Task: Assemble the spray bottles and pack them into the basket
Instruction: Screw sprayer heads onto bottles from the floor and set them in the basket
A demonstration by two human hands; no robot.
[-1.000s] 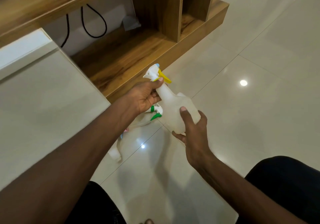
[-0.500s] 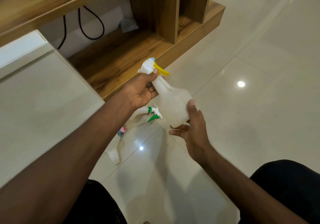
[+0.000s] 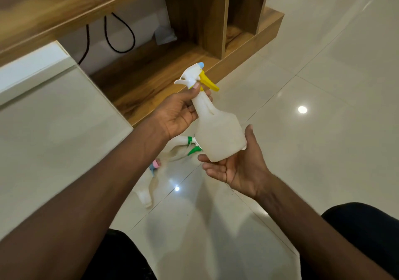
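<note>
I hold a translucent white spray bottle in the air, tilted, at the centre of the view. Its white spray head has a yellow trigger and a blue nozzle tip. My left hand grips the bottle's neck just under the head. My right hand cups the bottle's base, thumb up along its right side, fingers under it. On the floor below lie a bottle with a green-trigger head and another bottle with a pink and blue head. No basket is in view.
A low wooden shelf unit with upright dividers runs along the back, black cables hanging behind it. A pale slab fills the left. Glossy white floor tiles spread to the right. My dark-clothed knees are at the bottom corners.
My right hand has shifted from the side of the bottle to under its base, palm turned up. The bottle has risen slightly and turned more upright; my left hand stays on the neck.
</note>
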